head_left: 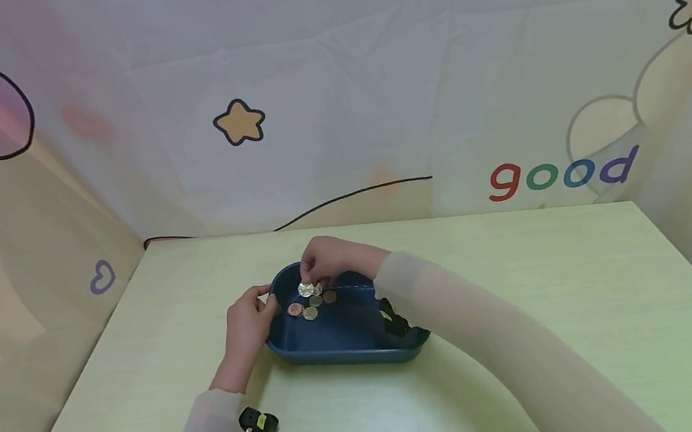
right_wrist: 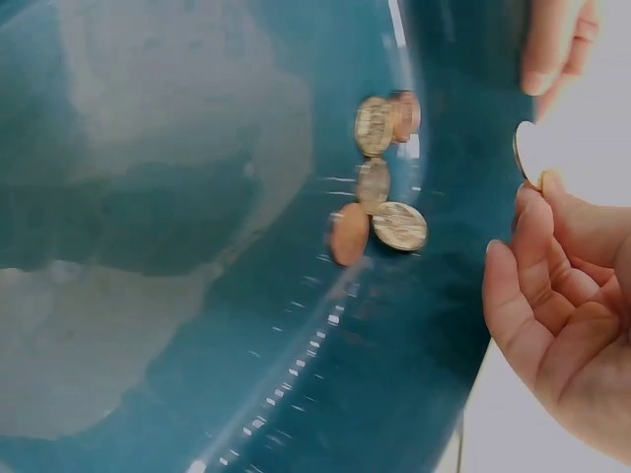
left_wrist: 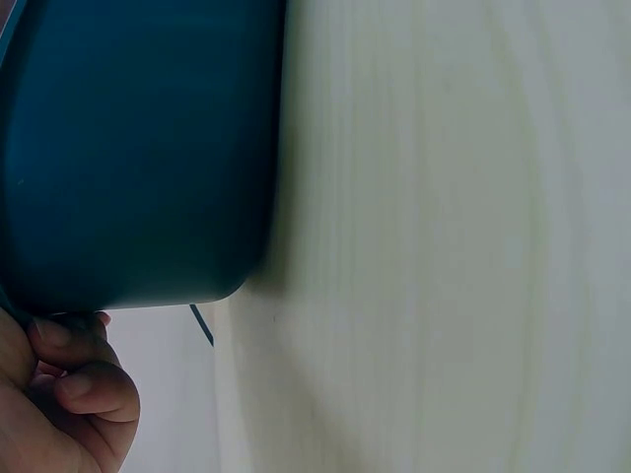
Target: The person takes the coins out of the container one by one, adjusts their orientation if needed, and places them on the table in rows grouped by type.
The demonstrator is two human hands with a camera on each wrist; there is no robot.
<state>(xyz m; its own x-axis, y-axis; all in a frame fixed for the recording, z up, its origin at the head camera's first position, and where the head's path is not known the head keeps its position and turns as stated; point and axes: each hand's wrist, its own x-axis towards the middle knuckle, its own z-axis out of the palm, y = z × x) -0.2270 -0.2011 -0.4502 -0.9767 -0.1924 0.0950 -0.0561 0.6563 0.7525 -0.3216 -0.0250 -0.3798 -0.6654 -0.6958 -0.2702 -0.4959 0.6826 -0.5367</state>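
Note:
A dark blue tray [head_left: 357,357] with rounded corners sits on the table. My left hand [head_left: 250,327] grips its left rim, with curled fingers [left_wrist: 94,389] against the tray's end wall [left_wrist: 138,177] in the left wrist view. Over the tray's far left part, my right hand [head_left: 333,258] pinches a shiny round coin [right_wrist: 529,155] between thumb and fingertips. Below it several coins lie grouped on the tray floor, among them a copper coin [right_wrist: 349,235] and a gold-toned coin [right_wrist: 399,227]. Their faces are too blurred to read.
The pale wood-grain table [head_left: 548,335] extends around the tray. A printed cloth backdrop [head_left: 331,133] rises behind the table's far edge and along both sides. Small black devices are worn near the left wrist [head_left: 260,424] and the right wrist [head_left: 393,318].

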